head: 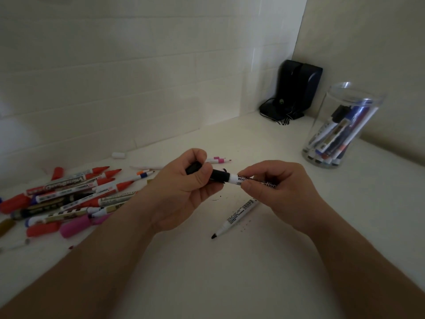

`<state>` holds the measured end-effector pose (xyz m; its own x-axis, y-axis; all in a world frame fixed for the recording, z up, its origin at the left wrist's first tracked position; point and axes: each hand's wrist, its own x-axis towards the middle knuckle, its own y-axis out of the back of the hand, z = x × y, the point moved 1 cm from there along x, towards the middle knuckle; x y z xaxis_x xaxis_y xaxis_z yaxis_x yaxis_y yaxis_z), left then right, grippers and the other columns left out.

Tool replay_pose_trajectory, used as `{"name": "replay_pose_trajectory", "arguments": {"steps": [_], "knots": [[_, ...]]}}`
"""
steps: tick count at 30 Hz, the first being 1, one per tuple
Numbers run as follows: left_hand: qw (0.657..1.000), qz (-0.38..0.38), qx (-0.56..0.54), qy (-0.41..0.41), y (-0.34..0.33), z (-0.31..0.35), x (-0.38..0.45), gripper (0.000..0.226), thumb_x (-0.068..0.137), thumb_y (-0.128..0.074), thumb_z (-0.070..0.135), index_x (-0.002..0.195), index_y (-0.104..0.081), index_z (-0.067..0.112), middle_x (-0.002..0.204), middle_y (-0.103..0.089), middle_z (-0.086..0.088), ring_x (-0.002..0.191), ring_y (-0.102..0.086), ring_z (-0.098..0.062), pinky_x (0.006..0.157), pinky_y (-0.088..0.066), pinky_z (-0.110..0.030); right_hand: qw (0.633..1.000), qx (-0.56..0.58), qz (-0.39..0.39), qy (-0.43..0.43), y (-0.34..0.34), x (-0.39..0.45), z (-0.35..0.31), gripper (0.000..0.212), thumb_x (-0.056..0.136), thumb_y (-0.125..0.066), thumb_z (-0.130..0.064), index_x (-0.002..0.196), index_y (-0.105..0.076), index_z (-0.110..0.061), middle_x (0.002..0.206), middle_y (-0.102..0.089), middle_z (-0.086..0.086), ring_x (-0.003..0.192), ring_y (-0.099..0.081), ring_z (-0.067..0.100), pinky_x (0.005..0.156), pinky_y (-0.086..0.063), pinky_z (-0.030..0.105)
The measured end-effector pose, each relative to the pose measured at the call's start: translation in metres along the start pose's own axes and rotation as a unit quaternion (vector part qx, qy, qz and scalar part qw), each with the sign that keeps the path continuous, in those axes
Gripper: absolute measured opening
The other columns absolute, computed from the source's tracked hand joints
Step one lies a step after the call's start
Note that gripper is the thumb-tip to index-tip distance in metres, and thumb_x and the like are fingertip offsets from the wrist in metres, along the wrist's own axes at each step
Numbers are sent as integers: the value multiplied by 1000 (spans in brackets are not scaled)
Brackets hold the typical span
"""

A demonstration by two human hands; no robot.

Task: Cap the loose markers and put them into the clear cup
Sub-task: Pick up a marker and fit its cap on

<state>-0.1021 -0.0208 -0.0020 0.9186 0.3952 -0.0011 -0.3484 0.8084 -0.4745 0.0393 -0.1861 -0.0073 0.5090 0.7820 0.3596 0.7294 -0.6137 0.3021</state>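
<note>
Left hand [184,187]: I curled it round the black cap [207,173].
Right hand [276,189]: pinched the whiteboard marker [235,178], held above the table [230,272].
Clear cup [340,127]: far right.
Advice: I judged a straight, firm push best.

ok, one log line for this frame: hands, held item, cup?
left hand: grips black cap | right hand: pinches whiteboard marker | cap on marker | clear cup: upright, markers inside
</note>
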Motion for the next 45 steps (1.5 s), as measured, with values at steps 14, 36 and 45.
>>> {"name": "replay_pose_trajectory", "arguments": {"steps": [14, 36, 45], "knots": [[992, 41, 117, -12, 5, -6, 2, 7, 88, -62, 23, 83, -61, 18, 75, -59, -2, 70, -60, -15, 71, -58, -29, 998, 37, -19, -43, -3, 1, 8, 25, 81, -73, -34, 100, -81, -19, 60, -52, 1, 57, -42, 16, 56, -36, 28], [835, -12, 539, -109, -13, -32, 0, 24, 95, -62, 47, 101, -40, 53, 97, -65, 23, 90, -64, -2, 77, -54, -27, 866, -202, 457, 32, 200, 70, -69, 63, 96, -65, -22, 144, -35, -47, 104, -66, -10, 78, -73, 11, 79, -63, 40], [828, 8, 548, -119, -6, -29, 0, 16, 94, -57, 52, 105, -48, 46, 97, -66, 21, 82, -64, -6, 76, -55, -34, 868, -366, 321, -96, 196, 103, -18, 22, 93, -67, -35, 113, -58, -39, 99, -71, -13, 95, -68, 17, 85, -57, 38]]}}
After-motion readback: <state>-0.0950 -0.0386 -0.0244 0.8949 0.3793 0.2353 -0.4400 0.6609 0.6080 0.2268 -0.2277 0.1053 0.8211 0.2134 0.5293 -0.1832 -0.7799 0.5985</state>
